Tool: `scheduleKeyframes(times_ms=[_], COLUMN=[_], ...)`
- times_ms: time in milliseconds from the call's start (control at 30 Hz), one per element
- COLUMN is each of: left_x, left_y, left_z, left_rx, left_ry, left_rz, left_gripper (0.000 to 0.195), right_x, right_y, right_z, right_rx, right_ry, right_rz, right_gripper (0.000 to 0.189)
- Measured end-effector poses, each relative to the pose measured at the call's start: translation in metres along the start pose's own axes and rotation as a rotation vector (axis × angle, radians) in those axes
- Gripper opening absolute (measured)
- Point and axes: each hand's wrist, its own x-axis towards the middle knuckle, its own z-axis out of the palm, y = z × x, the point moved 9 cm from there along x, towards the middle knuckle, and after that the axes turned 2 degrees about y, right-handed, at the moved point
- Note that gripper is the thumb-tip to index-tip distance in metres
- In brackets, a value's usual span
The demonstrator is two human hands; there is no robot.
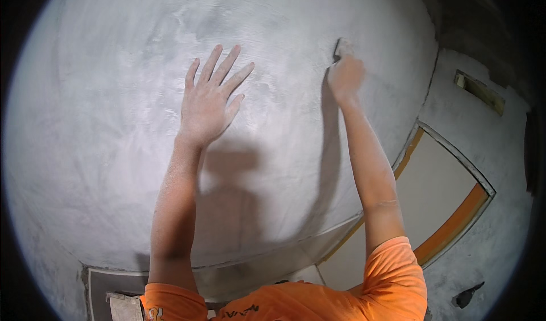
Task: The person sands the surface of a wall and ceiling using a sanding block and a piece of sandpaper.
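Observation:
A grey-white plastered wall [281, 120] fills most of the view, with smeared, streaky patches near its upper middle. My left hand [209, 94] lies against it, palm to the wall and fingers spread, holding nothing. Pale dust coats its fingers and the forearm. Farther right and slightly higher, my right hand [347, 80] is closed around a small dusty hand tool [344, 47] that meets the wall. Its dark edge shows on the left; my fingers hide much of it, so its exact kind cannot be told.
On the right is a door opening [443, 171] with orange-brown edging. Above it a rectangular recess [480, 91] cuts into the side wall. A dark object or hole [467, 296] shows at lower right. A pale tiled band [251, 274] runs below the plaster; a dark grey panel [97, 291] sits lower left.

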Motion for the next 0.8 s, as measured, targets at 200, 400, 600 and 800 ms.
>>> scheduleKeyframes(times_ms=[200,400,600,800], left_x=[-0.008,-0.007,-0.002,-0.005], left_y=[-0.004,-0.008,-0.001,-0.005], left_z=[0.001,-0.006,0.000,-0.006], left_rx=[-0.017,-0.074,-0.093,-0.103], left_ry=[-0.039,-0.025,0.006,-0.018], left_rz=[-0.022,-0.028,-0.002,-0.014], left_gripper=[0.064,0.066,0.066,0.064], right_x=[-0.007,-0.020,0.037,0.004], right_y=[-0.027,-0.077,-0.027,-0.069], right_z=[0.002,0.014,-0.015,0.004], right_rx=[-0.011,-0.248,-0.142,-0.158], right_ry=[-0.091,-0.004,0.021,0.036], right_rz=[-0.132,-0.328,-0.162,-0.390], right_gripper=[0.049,0.045,0.046,0.037])
